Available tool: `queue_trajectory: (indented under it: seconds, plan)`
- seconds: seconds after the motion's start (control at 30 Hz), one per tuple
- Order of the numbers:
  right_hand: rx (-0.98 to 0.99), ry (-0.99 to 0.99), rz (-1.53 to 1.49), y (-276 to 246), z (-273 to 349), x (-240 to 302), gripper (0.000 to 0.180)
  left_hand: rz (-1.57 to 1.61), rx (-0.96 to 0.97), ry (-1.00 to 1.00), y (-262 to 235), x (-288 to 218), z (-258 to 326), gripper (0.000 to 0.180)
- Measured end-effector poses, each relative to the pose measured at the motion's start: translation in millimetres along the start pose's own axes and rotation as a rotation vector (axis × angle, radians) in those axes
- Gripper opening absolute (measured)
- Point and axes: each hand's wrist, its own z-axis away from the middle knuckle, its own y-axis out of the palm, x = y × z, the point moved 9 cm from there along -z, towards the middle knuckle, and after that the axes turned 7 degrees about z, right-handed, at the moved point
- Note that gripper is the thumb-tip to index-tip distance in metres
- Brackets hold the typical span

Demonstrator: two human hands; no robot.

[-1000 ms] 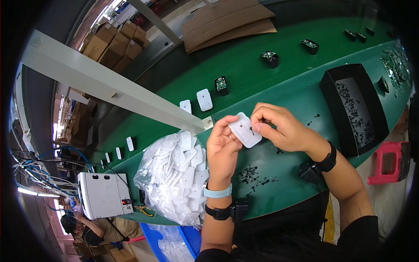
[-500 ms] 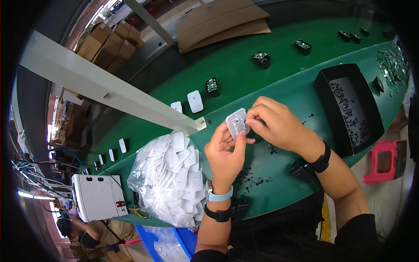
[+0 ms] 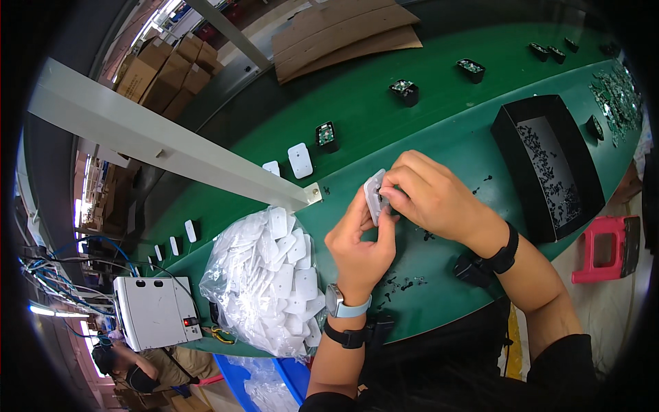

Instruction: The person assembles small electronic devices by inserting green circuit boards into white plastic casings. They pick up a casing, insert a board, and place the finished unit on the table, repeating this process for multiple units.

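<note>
Above the green table (image 3: 439, 137), we hold a white plastic cover (image 3: 374, 196) between both hands.
Left hand (image 3: 360, 244) fingers pinch its lower edge from 6 o'clock; right hand (image 3: 432, 199) fingertips press from 3 o'clock. Long axis runs 12–6.

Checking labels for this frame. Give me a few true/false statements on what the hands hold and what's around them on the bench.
1. Both hands hold one small white plastic cover between them. True: left hand and right hand both grip it.
2. The clear bag of white covers lies to the person's right. False: it lies to the left of the hands.
3. The black tray holds small dark parts. True.
4. The hands rest flat on the green bench. False: they are raised, fingers closed on the cover.
5. The black tray is stacked on the cardboard sheets. False: it sits on the bench, apart from them.
</note>
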Motion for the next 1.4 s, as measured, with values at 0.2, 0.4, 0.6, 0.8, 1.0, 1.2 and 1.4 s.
queue_trajectory:
  seconds: [0.2,0.4,0.6,0.8,1.0,1.2,1.4]
  plan:
    - [0.027,-0.049,0.032,-1,-2,4,0.013,0.086,-0.011,-0.032,1,5,2,0.042]
    - [0.063,-0.059,0.039,0,-2,5,0.013,0.093,-0.010,-0.082,2,5,3,0.042]
    - [0.010,0.201,-0.226,2,-1,-16,0.014,0.346,0.018,-0.351,4,22,7,0.042]
    - [0.132,0.441,-0.496,20,10,-35,0.020,0.493,0.053,-0.525,5,31,9,0.035]
    - [0.090,0.514,-0.612,24,14,-36,0.019,0.516,0.033,-0.565,5,31,9,0.033]
    - [0.077,0.532,-0.653,25,15,-35,0.018,0.455,0.024,-0.525,5,28,10,0.030]
    - [0.124,0.538,-0.671,25,15,-32,0.017,0.372,-0.027,-0.493,2,25,11,0.026]
